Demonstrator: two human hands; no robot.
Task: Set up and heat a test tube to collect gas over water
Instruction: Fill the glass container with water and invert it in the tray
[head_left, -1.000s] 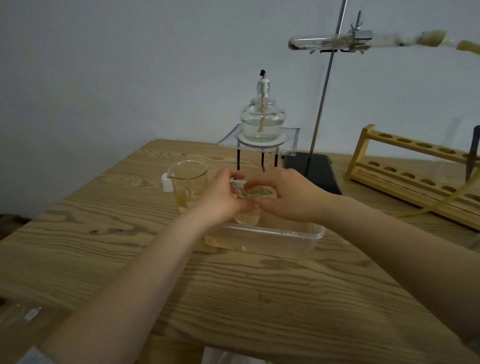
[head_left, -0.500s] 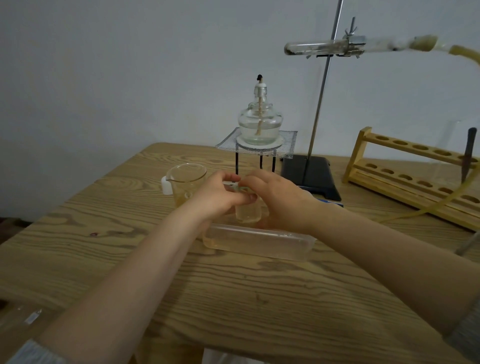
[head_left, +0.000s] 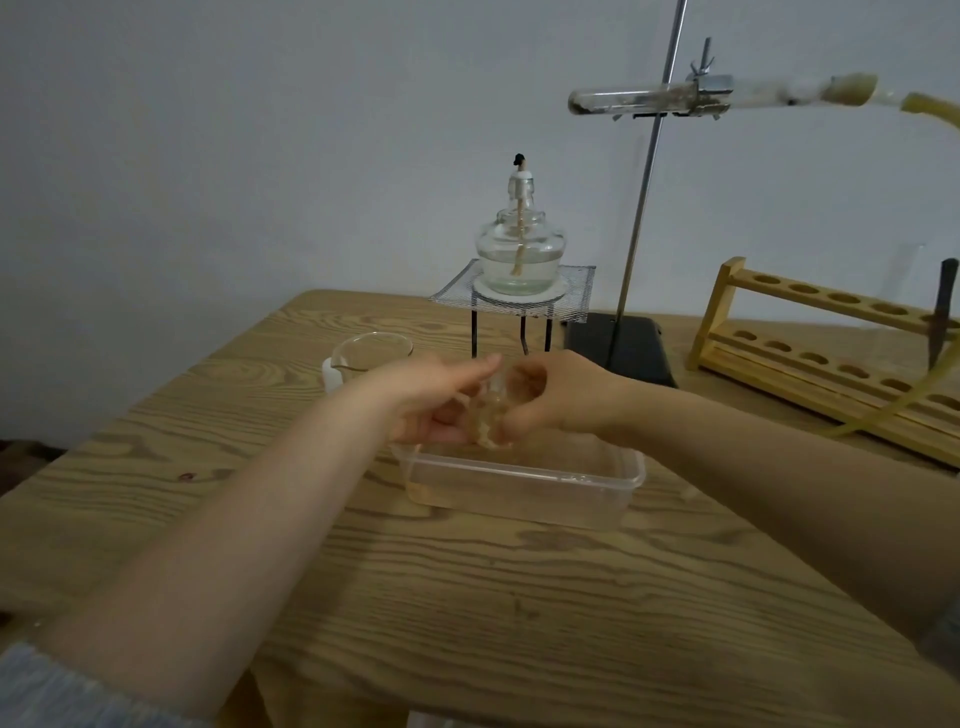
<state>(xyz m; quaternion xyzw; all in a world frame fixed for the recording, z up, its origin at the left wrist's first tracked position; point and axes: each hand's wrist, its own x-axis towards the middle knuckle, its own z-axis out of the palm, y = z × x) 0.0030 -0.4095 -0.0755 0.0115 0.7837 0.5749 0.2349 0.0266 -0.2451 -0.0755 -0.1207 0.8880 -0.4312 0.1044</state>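
Both hands meet on a small clear glass bottle (head_left: 488, 410) just above the far left part of the plastic water trough (head_left: 524, 486): the left hand (head_left: 436, 397) holds it from the left with fingers reaching forward, and the right hand (head_left: 558, 395) curls round it from the right. Forearms stretch out over the wooden table (head_left: 467, 597) and converge at the bottle. Behind, the test tube (head_left: 623, 101) lies level in the stand's clamp (head_left: 706, 93), well above the alcohol lamp (head_left: 519, 249).
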